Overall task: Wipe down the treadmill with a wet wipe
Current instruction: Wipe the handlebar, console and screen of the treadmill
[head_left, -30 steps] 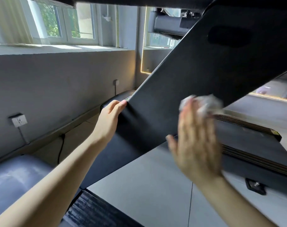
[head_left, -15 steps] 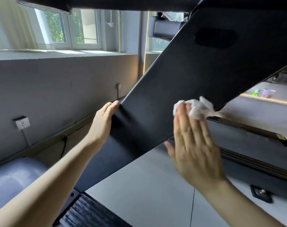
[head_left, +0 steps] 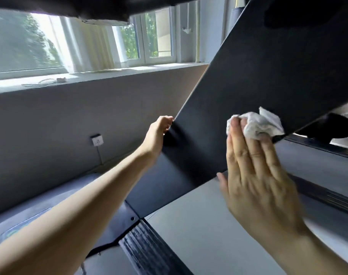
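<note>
The right hand [head_left: 256,171], fingers straight, presses the wipe [head_left: 256,124] flat on the panel [head_left: 268,76], now nearer its lower edge: stroke advancing. The left hand [head_left: 159,133] still grips the panel's left edge.

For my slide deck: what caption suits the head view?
Right hand presses crumpled white wet wipe on slanted black treadmill panel.

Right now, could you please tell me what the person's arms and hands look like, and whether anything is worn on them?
Both forearms are bare as far as the picture shows: no sleeves are in view. The left hand and the right hand wear no gloves. I see no rings, watch or bracelet on the visible fingers and wrists. The nails are short and look unpainted.
</note>
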### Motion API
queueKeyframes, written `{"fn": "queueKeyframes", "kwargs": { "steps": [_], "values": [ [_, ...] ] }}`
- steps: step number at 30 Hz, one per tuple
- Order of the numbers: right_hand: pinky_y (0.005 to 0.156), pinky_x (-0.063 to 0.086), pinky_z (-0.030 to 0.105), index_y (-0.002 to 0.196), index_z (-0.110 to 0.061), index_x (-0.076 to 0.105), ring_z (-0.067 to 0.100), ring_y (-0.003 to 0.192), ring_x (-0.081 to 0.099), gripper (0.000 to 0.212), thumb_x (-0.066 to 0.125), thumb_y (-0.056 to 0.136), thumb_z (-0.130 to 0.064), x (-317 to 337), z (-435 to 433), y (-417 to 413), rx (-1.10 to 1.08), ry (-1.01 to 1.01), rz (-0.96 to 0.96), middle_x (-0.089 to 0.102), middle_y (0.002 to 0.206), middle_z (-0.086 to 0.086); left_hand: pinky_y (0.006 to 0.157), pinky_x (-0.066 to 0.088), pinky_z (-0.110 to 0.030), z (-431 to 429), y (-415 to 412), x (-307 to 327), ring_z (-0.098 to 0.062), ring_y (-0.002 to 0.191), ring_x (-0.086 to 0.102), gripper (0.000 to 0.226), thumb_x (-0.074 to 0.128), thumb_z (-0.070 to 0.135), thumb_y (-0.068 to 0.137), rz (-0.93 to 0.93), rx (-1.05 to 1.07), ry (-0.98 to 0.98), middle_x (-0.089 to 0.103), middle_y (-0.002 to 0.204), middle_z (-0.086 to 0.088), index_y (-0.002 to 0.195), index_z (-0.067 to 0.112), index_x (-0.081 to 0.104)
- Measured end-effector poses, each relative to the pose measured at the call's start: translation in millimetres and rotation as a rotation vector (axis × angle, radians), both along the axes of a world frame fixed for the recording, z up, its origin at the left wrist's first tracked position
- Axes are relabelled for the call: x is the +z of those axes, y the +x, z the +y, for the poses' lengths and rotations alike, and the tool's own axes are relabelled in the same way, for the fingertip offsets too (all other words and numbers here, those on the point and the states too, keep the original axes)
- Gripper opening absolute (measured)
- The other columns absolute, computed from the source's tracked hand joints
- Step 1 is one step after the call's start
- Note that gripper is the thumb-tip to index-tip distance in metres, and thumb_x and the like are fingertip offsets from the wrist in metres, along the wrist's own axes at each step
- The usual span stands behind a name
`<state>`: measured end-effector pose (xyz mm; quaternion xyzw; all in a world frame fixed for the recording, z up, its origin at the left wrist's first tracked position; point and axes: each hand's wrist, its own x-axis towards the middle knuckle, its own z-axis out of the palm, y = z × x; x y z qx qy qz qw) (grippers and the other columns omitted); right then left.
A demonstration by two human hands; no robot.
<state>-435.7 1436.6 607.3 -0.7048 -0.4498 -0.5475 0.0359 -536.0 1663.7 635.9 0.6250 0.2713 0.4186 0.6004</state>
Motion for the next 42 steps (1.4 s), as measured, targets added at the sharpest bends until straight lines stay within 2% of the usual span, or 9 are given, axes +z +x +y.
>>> {"fn": "queueKeyframes", "kwargs": {
  "steps": [8,13,17,21,25,29,34,38,42],
  "values": [
    [0.110,-0.021,0.074,0.155,0.009,0.020,0.077,0.126,-0.030,0.072,0.033,0.107,-0.042,-174.7,131.0,-50.1,0.061,-0.818,-0.119,-0.017,0.138,0.061,0.067,0.041,-0.033,27.9,0.4,-11.1,-0.025,0.077,0.052,0.031,0.057,0.047,0.076,-0.041,-0.164,0.067,0.058,0.085,-0.010,0.080,0.018,0.067],
    [0.127,0.003,0.049,0.155,0.013,0.017,0.042,0.155,0.006,0.082,0.054,0.100,-0.036,-108.4,88.9,-28.6,0.126,-0.123,-0.104,0.010,0.166,0.029,0.079,0.041,-0.035,68.5,-8.3,-29.1,-0.020,0.081,0.057,0.034,0.054,0.044,0.080,-0.105,-0.411,0.032,0.066,0.085,-0.005,0.075,0.021,0.078],
    [0.128,0.001,0.048,0.159,0.007,0.003,0.038,0.157,0.001,0.080,0.033,0.107,-0.046,-32.2,61.7,-14.7,0.038,0.170,0.057,-0.002,0.168,0.023,0.084,0.041,-0.036,103.3,-9.9,-74.6,-0.020,0.085,0.061,0.039,0.057,0.046,0.092,0.015,-0.240,0.043,0.072,0.083,0.000,0.076,0.021,0.081],
    [0.128,0.004,0.044,0.158,0.009,0.010,0.036,0.157,0.000,0.095,0.049,0.099,-0.055,-118.0,125.7,-50.0,-0.005,-0.193,0.056,0.007,0.168,0.025,0.053,0.027,-0.026,124.8,-14.3,-112.4,-0.009,0.052,0.036,0.040,0.065,0.027,0.094,0.204,-0.016,0.327,0.043,0.053,0.007,0.061,0.007,0.057],
    [0.126,-0.005,0.043,0.155,0.013,0.022,0.041,0.148,0.001,0.101,0.052,0.093,-0.062,-199.4,170.9,-74.3,-0.028,-0.621,-0.028,0.024,0.159,0.026,0.050,0.035,-0.019,148.1,-32.8,-128.4,-0.004,0.046,0.045,0.041,0.067,0.018,0.096,0.184,-0.123,0.222,0.058,0.051,0.004,0.055,0.018,0.070],
    [0.127,0.008,0.046,0.157,0.011,0.014,0.036,0.156,0.010,0.091,0.056,0.098,-0.045,-132.8,154.1,-64.0,0.070,-0.240,-0.076,0.013,0.167,0.024,0.078,0.049,-0.029,158.6,-47.3,-139.2,-0.017,0.081,0.064,0.027,0.065,0.024,0.099,0.248,-0.198,0.202,0.075,0.100,-0.024,0.097,0.001,0.080],
    [0.128,0.003,0.048,0.159,0.006,0.001,0.035,0.157,0.001,0.084,0.038,0.105,-0.046,-67.3,150.5,-43.8,0.021,0.185,0.097,-0.001,0.169,0.022,0.061,0.047,-0.013,160.7,-40.3,-129.1,-0.008,0.064,0.060,0.031,0.067,0.026,0.098,0.277,-0.177,0.225,0.072,0.082,-0.013,0.098,-0.003,0.079],
    [0.128,0.015,0.036,0.162,-0.013,0.022,0.024,0.154,0.014,0.090,0.062,0.091,-0.051,-182.5,200.3,-72.7,0.091,-0.338,0.200,0.011,0.170,0.000,0.058,0.045,-0.022,163.3,-35.9,-133.1,-0.012,0.062,0.057,0.030,0.067,0.028,0.097,0.283,-0.185,0.201,0.067,0.070,-0.004,0.086,0.003,0.078],
    [0.122,-0.021,0.037,0.160,-0.034,0.025,0.020,0.148,-0.008,0.073,0.040,0.096,-0.064,-215.1,202.0,-64.8,0.138,-0.625,0.072,-0.014,0.169,-0.001,0.059,0.040,-0.019,155.2,-34.5,-142.4,-0.008,0.060,0.051,0.032,0.065,0.024,0.098,0.219,-0.169,0.212,0.062,0.064,0.002,0.073,0.007,0.073]
  ]
}}
